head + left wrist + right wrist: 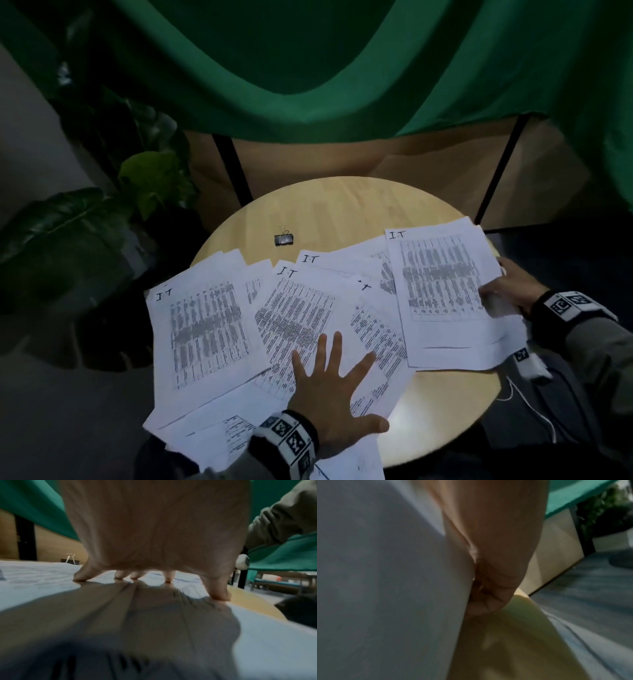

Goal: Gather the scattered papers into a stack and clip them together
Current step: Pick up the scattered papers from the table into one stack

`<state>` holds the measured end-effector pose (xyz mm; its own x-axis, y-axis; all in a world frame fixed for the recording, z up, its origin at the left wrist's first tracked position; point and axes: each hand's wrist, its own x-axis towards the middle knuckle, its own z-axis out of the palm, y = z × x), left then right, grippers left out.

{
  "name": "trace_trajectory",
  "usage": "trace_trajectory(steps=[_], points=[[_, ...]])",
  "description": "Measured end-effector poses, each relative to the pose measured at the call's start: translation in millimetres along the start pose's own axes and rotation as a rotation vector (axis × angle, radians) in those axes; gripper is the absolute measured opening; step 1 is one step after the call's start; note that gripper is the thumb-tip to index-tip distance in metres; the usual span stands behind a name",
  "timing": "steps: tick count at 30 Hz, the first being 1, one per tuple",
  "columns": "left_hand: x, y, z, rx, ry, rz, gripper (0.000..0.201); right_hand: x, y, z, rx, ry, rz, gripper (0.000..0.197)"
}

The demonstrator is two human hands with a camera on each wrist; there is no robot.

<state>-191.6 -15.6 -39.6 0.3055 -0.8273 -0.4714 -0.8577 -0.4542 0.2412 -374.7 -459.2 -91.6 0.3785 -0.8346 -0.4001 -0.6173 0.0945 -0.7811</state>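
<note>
Several printed sheets (294, 318) lie fanned and overlapping across the round wooden table (445, 407). My left hand (329, 387) lies flat with its fingers spread on the middle sheets; in the left wrist view its fingertips (80, 577) press on the paper (34, 582). My right hand (496, 291) pinches the right edge of the rightmost sheet (445, 294), thumb on top, and this sheet is raised off the table. The right wrist view shows that sheet (385, 588) against my curled fingers (489, 599). A black binder clip (284, 238) stands alone on bare wood beyond the papers, also visible as the clip (70, 559).
Green cloth (308, 68) hangs behind the table over black poles (233, 168) and a wooden panel. A leafy plant (150, 178) stands to the left. Some sheets overhang the table's near left edge. A white cable and small device (531, 366) hang by my right forearm.
</note>
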Motion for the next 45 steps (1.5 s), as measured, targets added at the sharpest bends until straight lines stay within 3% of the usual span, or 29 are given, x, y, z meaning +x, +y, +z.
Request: trace_trajectory(steps=[2,4,6,8,11,13,15,16,18,19,21,25,28,30,32,34,37,41,43,45], points=[[-11.1,-2.6,-15.2,-0.139,0.060,-0.039,0.108,-23.6,-26.0,6.6,-0.116,0.015,0.008,0.087],[-22.3,-19.9,-31.3,-0.323,0.265,-0.138,0.094,-58.6,-54.4,14.2,-0.268,0.049,0.008,0.080],[-32.0,-58.8,-37.4,-0.394,0.539,-0.312,0.079,-60.4,-53.0,14.9,-0.356,0.099,-0.001,0.076],[-42.1,-111.2,-38.7,-0.412,0.674,-0.574,0.079,-60.7,-51.3,14.1,-0.452,0.149,0.007,0.074],[-57.9,-185.1,-44.1,-0.476,0.615,-0.961,0.103,-72.7,-54.2,16.2,-0.593,0.198,-0.047,0.072],[-59.7,-234.7,-29.7,-0.634,0.562,-1.089,0.124,-83.2,-59.3,20.5,-0.696,0.174,-0.116,0.068],[-45.4,-297.4,16.0,-0.849,0.659,-1.019,0.143,-97.8,-68.4,28.9,-0.732,0.145,-0.201,0.061],[-42.8,-310.1,26.9,-0.893,0.732,-0.965,0.135,-105.6,-72.0,35.3,-0.736,0.115,-0.257,0.057],[-53.9,-289.7,10.3,-0.933,0.806,-0.921,0.082,-129.1,-78.1,52.4,-0.731,0.065,-0.377,0.048],[-71.4,-255.5,-18.3,-0.906,0.818,-0.901,0.055,-142.3,-81.1,63.7,-0.719,0.044,-0.425,0.045],[-86.3,-235.1,-41.6,-0.780,0.871,-0.865,0.025,-172.3,-86.8,88.1,-0.678,-0.037,-0.508,0.040],[-96.7,-246.7,-46.0,-0.641,1.023,-0.785,0.029,-227.2,-92.7,148.4,-0.503,-0.275,-0.516,0.040],[-107.9,-250.8,-60.0,-0.497,1.157,-0.739,0.031,-256.2,-93.0,187.4,-0.314,-0.367,-0.498,0.059],[-114.6,-250.4,-69.3,-0.448,1.245,-0.659,0.030,-264.3,-91.8,211.6,-0.252,-0.388,-0.486,0.044],[-122.4,-241.7,-76.6,-0.499,1.320,-0.570,0.029,-269.7,-92.8,231.7,-0.177,-0.410,-0.464,0.035],[-127.1,-226.9,-82.7,-0.651,1.356,-0.471,0.024,-274.9,-99.0,243.9,-0.047,-0.444,-0.403,0.053],[-116.7,-195.6,-75.0,-0.907,1.264,-0.318,0.024,-284.4,-113.0,248.9,0.263,-0.469,-0.206,0.071],[-85.6,-143.2,-38.1,-1.051,0.933,-0.142,0.030,-280.9,-106.8,248.0,0.534,-0.519,-0.075,0.068],[-65.2,-130.3,-18.1,-0.994,0.796,-0.108,0.030,-273.7,-96.2,244.1,0.600,-0.478,-0.075,0.055],[-49.7,-128.9,-12.2,-0.921,0.720,-0.159,0.018,-265.0,-85.2,235.9,0.646,-0.370,-0.087,0.034]])
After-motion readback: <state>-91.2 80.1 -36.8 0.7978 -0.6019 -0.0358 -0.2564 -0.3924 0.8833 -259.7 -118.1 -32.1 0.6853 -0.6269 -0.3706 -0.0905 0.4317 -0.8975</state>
